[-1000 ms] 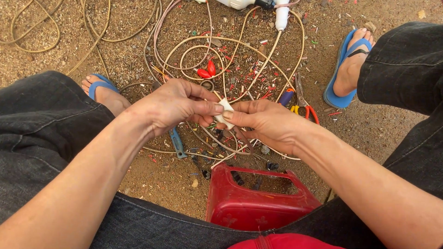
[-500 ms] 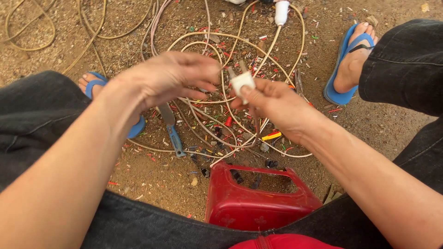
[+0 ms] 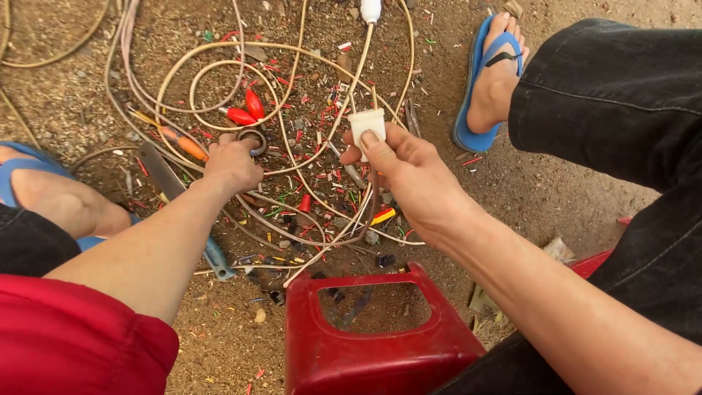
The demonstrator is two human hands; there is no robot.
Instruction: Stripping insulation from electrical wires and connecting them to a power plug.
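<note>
Right hand (image 3: 409,175) is ours, and it is closed around a small white plug (image 3: 366,124), with the thumb pressed on its front and two metal pins sticking up from the top. We hold the plug up over the dirt, above a mess of pale wires (image 3: 292,95). A thin cord hangs down from under this hand, so we think the plug is joined to it, but we cannot see the join. Our left hand (image 3: 234,164) is down on the ground with its fingers curled at a small dark ring (image 3: 254,137); we cannot tell if it grips the ring yet or only touches it. An orange tool (image 3: 186,145) and two red bits (image 3: 247,110) lie just beside that hand. Little red and green scraps are all over the dirt, so lots of wire looks cut already. A red stool (image 3: 373,351) sits between our knees.
</note>
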